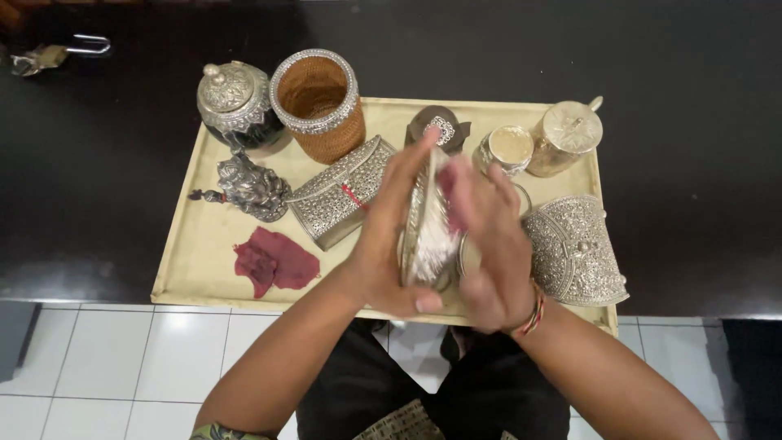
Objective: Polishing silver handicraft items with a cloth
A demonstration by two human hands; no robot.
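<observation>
My left hand (388, 236) grips a round silver dish (425, 232), held on edge above the front of a cream tray (199, 253). My right hand (489, 244) presses flat against the dish's inner face with a dark red cloth partly showing under the fingers; this hand is motion-blurred. A second dark red cloth (273, 261) lies on the tray to the left of my hands.
On the tray stand a lidded silver jar (235, 102), a woven cup with silver rim (318, 102), a small silver figurine (251, 187), an ornate silver clutch (340, 191), a dark small box (444, 126), a lidded silver pot (566, 134), a small silver cup (507, 148) and an ornate silver purse (577, 248). A padlock (57, 53) lies on the dark table.
</observation>
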